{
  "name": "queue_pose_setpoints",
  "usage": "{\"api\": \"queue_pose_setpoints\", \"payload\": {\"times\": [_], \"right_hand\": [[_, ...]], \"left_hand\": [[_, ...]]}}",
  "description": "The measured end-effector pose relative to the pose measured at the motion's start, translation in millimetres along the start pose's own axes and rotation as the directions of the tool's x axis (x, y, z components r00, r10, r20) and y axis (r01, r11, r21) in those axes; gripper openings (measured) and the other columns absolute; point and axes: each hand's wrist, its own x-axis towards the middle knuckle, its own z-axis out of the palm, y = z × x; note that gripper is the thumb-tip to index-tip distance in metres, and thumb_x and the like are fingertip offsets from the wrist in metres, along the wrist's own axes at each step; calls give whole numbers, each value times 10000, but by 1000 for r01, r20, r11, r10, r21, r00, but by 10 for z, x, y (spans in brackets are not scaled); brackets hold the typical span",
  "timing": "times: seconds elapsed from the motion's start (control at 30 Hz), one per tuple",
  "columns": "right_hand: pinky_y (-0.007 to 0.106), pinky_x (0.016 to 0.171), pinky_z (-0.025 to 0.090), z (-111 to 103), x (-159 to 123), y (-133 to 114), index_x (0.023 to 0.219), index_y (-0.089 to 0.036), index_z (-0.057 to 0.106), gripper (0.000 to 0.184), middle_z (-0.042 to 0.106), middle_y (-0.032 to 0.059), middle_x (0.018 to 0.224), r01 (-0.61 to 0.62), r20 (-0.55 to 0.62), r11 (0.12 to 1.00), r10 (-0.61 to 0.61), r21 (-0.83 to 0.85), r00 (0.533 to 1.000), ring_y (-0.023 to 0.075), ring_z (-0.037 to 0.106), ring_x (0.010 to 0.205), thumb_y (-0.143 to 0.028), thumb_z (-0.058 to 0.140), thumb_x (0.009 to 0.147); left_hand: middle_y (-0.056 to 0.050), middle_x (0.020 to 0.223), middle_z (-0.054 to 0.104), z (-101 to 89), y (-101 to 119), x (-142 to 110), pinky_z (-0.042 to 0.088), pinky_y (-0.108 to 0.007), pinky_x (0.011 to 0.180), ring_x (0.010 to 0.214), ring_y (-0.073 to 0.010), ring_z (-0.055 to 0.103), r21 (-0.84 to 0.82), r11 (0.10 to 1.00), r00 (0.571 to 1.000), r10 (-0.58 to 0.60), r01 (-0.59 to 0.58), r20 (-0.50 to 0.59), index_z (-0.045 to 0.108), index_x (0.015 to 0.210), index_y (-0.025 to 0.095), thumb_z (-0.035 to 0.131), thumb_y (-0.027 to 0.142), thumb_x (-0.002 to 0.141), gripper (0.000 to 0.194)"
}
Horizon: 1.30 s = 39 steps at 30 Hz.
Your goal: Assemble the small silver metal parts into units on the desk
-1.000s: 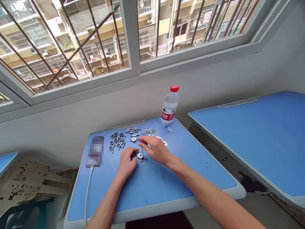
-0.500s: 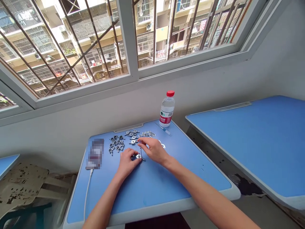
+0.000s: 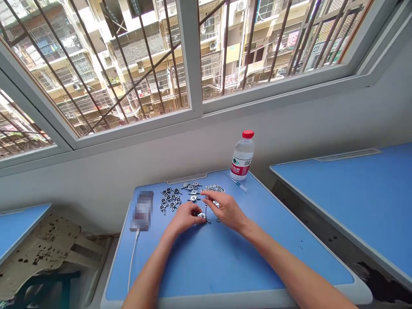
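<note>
My left hand [image 3: 186,218] rests on the blue desk, its thumb and fingers closed on a small silver metal fitting [image 3: 202,216] with a thin rod sticking out at the side. Above it my right hand [image 3: 228,210] pinches a slim upright tool [image 3: 206,209], which looks like a small screwdriver. Its lower end meets the fitting or stands right beside it; I cannot tell which. Behind my hands lie two similar fittings with white plates [image 3: 193,198]. Several dark round-centred metal fittings [image 3: 170,198] are grouped to the left.
A water bottle [image 3: 242,159] with a red cap stands at the back right, near a thin blue-and-clear tool [image 3: 238,184]. A phone [image 3: 141,210] with a white cable [image 3: 132,257] lies at the left. Small silver loop-shaped parts [image 3: 215,188] lie at the back. Another desk [image 3: 354,193] stands right.
The view has shifted, so the desk and everything on it appear farther right and slightly lower. Both hands keep their hold on the fitting and the upright tool.
</note>
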Motion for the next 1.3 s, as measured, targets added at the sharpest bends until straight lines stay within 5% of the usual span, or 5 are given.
{"api": "queue_pose_setpoints", "payload": {"times": [0.5,0.87,1.3], "right_hand": [[293,660,554,-84,55,-72,1049,-214,678,227,729,62,931,-151,153,963,119,224,981,180,668,792,-252,515,894],[340,802,533,-31,21,-63,1073,-226,683,245,730,58,923,9,125,982,-32,186,992,189,664,854,-185,503,912],[334,768,561,-72,58,-40,1075,-229,688,243,730,72,970,-102,153,955,61,279,986,195,682,865,-217,528,893]], "left_hand": [[7,799,556,72,-203,-31,398,-263,684,740,-153,521,-131,981,988,134,-143,-72,639,753,182,694,277,725,113],[13,777,582,80,-133,-47,377,-281,729,762,-164,535,-22,991,987,127,-130,-95,637,736,181,722,245,718,108],[6,795,584,79,-127,-59,393,-266,695,774,-166,534,-66,990,989,117,-123,-94,632,748,191,697,247,743,85]]}}
